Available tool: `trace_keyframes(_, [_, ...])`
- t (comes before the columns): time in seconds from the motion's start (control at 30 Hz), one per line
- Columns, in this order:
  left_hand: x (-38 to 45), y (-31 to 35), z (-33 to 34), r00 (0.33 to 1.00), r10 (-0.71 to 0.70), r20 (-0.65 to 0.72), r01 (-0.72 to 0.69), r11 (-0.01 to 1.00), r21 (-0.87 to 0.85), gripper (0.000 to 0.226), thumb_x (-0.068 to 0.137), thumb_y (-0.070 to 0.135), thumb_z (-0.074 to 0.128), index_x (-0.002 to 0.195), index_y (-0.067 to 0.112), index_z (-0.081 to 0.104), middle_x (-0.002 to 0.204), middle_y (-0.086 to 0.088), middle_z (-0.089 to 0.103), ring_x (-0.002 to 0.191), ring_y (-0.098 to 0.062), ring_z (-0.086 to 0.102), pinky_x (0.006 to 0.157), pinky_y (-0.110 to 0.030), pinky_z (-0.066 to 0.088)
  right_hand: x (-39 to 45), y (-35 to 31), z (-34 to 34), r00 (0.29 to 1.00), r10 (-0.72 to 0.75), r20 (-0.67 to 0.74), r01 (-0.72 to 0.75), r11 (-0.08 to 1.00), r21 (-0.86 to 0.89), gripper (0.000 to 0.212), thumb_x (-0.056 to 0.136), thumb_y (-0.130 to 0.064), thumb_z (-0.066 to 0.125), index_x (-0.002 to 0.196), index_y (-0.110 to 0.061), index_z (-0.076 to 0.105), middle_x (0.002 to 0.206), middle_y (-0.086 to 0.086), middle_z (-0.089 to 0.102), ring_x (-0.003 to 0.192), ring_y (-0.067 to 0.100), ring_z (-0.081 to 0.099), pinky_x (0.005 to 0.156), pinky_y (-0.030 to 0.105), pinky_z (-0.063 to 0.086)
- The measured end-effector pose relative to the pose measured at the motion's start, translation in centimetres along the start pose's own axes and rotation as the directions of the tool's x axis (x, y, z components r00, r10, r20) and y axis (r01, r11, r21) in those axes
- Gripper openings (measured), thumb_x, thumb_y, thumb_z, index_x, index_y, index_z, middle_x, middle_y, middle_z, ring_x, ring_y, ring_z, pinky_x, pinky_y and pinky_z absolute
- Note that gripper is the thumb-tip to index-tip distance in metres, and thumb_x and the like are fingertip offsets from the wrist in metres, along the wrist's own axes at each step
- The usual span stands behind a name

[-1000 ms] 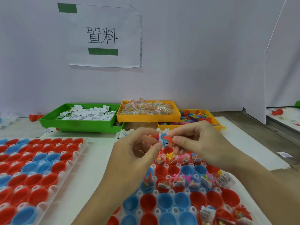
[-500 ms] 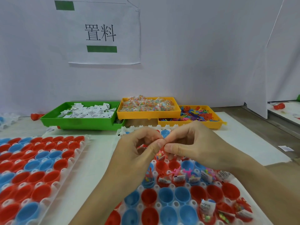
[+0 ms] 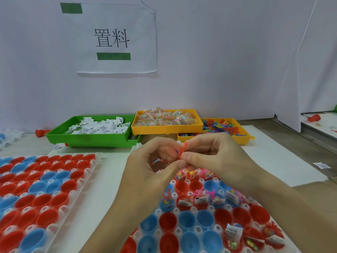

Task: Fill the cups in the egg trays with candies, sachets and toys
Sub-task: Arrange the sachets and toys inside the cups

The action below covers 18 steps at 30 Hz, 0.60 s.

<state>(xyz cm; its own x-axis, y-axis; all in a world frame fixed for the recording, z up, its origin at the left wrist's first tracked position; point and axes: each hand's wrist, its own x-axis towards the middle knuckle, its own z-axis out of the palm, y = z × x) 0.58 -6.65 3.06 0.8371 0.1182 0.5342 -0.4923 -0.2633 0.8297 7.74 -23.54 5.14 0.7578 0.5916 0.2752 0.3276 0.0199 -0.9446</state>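
The fingers of both hands met in mid-air above the right egg tray, pinching a small red plastic toy between them. The left hand curled around a few more small pieces, which were too hidden to identify; the right hand gripped the toy with thumb and forefinger. Below them, the right tray's red and blue cups held a mix: several in the middle and at the near right already carried sachets, candies and toys, while others near the front stood unfilled. A second tray to the left held only bare cups. At the back of the surface sat a green bin of white sachets, a yellow bin of wrapped candies and another yellow bin of coloured toys. The step in hand appeared to be separating one toy from the handful. The next move would likely call for lowering it into a cup lacking one, without disturbing neighbouring contents.
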Motion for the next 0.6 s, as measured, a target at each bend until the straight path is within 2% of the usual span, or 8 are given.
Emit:
trace_keyframes(0.1, [0.0, 0.1, 0.0, 1.0, 0.001, -0.013, -0.001, 1.0, 0.03, 0.022, 0.07, 0.015, 0.08, 0.086, 0.028, 0.072, 0.08, 0.001, 0.069, 0.077, -0.016, 0.067, 0.072, -0.022, 0.057, -0.1, 0.1, 0.0, 1.0, 0.013, 0.024, -0.012, 1.0, -0.013, 0.012, 0.086, -0.007, 0.072, 0.095, -0.012, 0.077, 0.085, 0.004, 0.078, 0.079, 0.015, 0.075, 0.069, 0.017, 0.056])
trace_keyframes(0.17, [0.1, 0.1, 0.0, 1.0, -0.006, -0.019, 0.007, 0.999, 0.053, 0.024, 0.072, 0.009, 0.081, 0.087, 0.025, 0.072, 0.079, 0.003, 0.07, 0.076, -0.014, 0.067, 0.071, -0.019, 0.055, -0.1, -0.1, -0.2, 0.998, 0.023, 0.053, -0.022, 0.999, -0.033, 0.013, 0.088, -0.009, 0.07, 0.097, -0.014, 0.078, 0.086, 0.006, 0.078, 0.081, 0.016, 0.075, 0.07, 0.017, 0.056])
trace_keyframes(0.27, [0.0, 0.0, 0.0, 1.0, -0.001, -0.021, 0.002, 0.996, 0.088, 0.028, 0.077, -0.002, 0.079, 0.089, 0.023, 0.074, 0.079, -0.001, 0.07, 0.077, -0.017, 0.067, 0.071, -0.025, 0.057, -0.1, -0.4, -0.5, 0.996, 0.032, 0.083, -0.026, 0.997, -0.066, 0.018, 0.091, -0.024, 0.065, 0.098, -0.015, 0.078, 0.089, 0.007, 0.078, 0.084, 0.02, 0.075, 0.072, 0.02, 0.058])
trace_keyframes(0.33, [0.0, 0.0, 0.0, 1.0, 0.023, -0.018, -0.021, 0.99, 0.139, 0.032, 0.077, -0.003, 0.078, 0.088, 0.027, 0.074, 0.077, 0.001, 0.068, 0.075, -0.018, 0.066, 0.069, -0.027, 0.058, 0.0, -0.4, -0.7, 0.999, 0.025, 0.047, -0.018, 0.992, -0.126, 0.021, 0.09, -0.032, 0.064, 0.094, -0.016, 0.078, 0.085, 0.007, 0.077, 0.078, 0.019, 0.074, 0.07, 0.022, 0.058])
trace_keyframes(0.4, [-0.1, -0.1, 0.1, 0.999, 0.047, -0.002, -0.045, 0.98, 0.196, 0.036, 0.075, -0.003, 0.079, 0.086, 0.03, 0.074, 0.074, 0.004, 0.066, 0.072, -0.018, 0.065, 0.067, -0.025, 0.057, 0.0, -0.4, -0.8, 1.0, 0.007, 0.012, -0.005, 0.983, -0.184, 0.015, 0.092, -0.026, 0.066, 0.088, -0.016, 0.077, 0.078, 0.006, 0.075, 0.07, 0.014, 0.072, 0.067, 0.02, 0.056])
trace_keyframes(0.5, [-0.1, -0.1, 0.1, 0.998, 0.057, 0.034, -0.064, 0.968, 0.242, 0.035, 0.074, 0.001, 0.082, 0.085, 0.032, 0.073, 0.072, 0.007, 0.066, 0.072, -0.02, 0.065, 0.066, -0.024, 0.055, 0.0, -0.4, -1.0, 0.999, 0.002, 0.039, 0.006, 0.977, -0.213, 0.01, 0.091, -0.016, 0.069, 0.086, -0.012, 0.077, 0.075, 0.008, 0.075, 0.067, 0.014, 0.07, 0.066, 0.02, 0.057])
trace_keyframes(0.6, [-0.2, 0.2, 0.0, 0.995, 0.079, 0.064, -0.092, 0.966, 0.241, 0.022, 0.075, 0.02, 0.084, 0.09, 0.031, 0.073, 0.073, 0.008, 0.068, 0.072, -0.019, 0.066, 0.065, -0.027, 0.055, 0.0, -1.0, -2.0, 0.997, -0.018, 0.075, 0.035, 0.971, -0.238, 0.009, 0.086, -0.024, 0.073, 0.082, -0.018, 0.078, 0.075, 0.006, 0.075, 0.067, 0.015, 0.07, 0.066, 0.02, 0.056])
